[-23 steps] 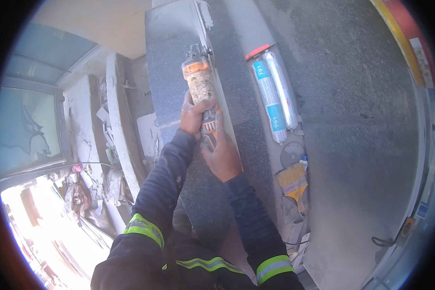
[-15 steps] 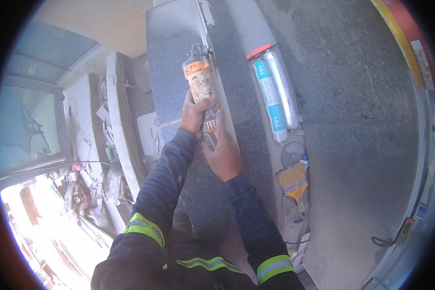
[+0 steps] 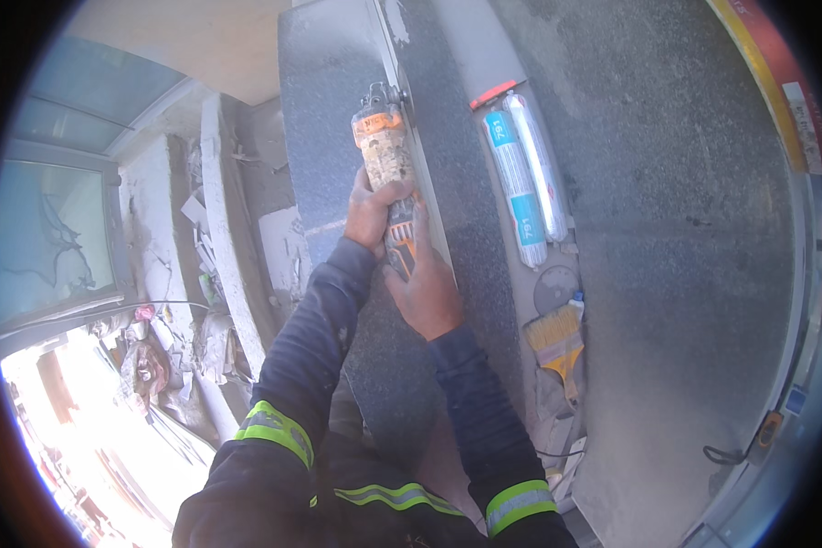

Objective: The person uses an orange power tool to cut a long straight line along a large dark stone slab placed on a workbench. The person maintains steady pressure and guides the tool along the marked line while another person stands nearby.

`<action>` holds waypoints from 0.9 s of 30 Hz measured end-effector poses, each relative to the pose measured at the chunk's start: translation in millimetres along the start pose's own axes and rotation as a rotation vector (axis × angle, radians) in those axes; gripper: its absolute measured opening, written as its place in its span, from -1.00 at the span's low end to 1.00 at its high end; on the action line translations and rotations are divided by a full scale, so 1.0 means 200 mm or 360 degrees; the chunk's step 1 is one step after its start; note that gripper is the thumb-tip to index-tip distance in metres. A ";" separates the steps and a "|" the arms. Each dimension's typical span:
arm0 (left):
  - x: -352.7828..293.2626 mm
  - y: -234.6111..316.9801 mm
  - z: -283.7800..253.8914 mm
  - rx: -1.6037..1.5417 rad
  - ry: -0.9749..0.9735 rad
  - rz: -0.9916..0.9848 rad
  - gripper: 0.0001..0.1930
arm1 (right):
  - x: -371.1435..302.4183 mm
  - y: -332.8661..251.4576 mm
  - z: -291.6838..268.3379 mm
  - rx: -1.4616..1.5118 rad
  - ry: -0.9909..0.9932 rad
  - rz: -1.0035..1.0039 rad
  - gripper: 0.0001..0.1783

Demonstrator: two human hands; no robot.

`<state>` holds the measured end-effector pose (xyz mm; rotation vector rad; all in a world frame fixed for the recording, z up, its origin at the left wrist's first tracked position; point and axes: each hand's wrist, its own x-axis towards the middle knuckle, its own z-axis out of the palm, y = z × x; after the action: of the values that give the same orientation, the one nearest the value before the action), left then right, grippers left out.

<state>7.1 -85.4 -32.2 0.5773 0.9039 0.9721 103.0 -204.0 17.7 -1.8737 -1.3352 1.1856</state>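
A: Hands first. What do they hold?

B: Both on one tool. The left hand (image 3: 372,212) wraps the dusty body of an angle grinder (image 3: 388,173), fingers closed round it. The right hand (image 3: 426,290) clasps the rear of the handle, where some orange shows, also closed tight.

A: Where does the grinder sit?

B: Head end pointing away from the person, over the pale joint between two grey granite slabs (image 3: 329,128). The head lies right at the seam; whether the disc touches stone I cannot tell.

A: Sleeves?

B: Dark blue, with yellow reflective bands (image 3: 272,429) near the upper arm.

A: What lies about?

B: To the right of the grinder, well apart from it, two long sealant sausages (image 3: 525,178) lie side by side on the stone, white with blue ends. Below them a round grey disc (image 3: 555,289), and just under that a paintbrush (image 3: 555,340) with pale bristles and a yellow handle. At the left, rubble and scraps (image 3: 169,352) beside a white ledge, and a glass pane (image 3: 50,237).
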 end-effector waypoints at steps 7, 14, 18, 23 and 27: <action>-0.03 -0.01 0.00 -0.0004 0.0040 -0.0023 -0.37 | -0.02 0.00 0.02 -0.0131 0.0004 0.0013 0.20; -0.04 0.00 0.00 0.0069 0.0074 -0.0029 -0.40 | -0.03 -0.04 0.00 -0.0147 -0.0038 0.0052 0.22; -0.02 0.02 0.01 0.0133 0.0105 0.0002 -0.43 | -0.01 -0.06 0.00 -0.0171 -0.0043 0.0056 0.22; 0.05 0.04 0.03 0.0129 0.0154 0.0005 -0.46 | 0.06 -0.07 -0.01 -0.0044 0.0024 -0.0075 0.18; 0.09 0.07 0.03 0.0150 0.0138 0.0002 -0.46 | 0.10 -0.10 -0.03 -0.0025 0.0012 -0.0074 0.16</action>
<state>10.2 -63.9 -25.8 0.6190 1.0311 0.9654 100.8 -177.3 29.7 -1.8460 -1.3806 1.1469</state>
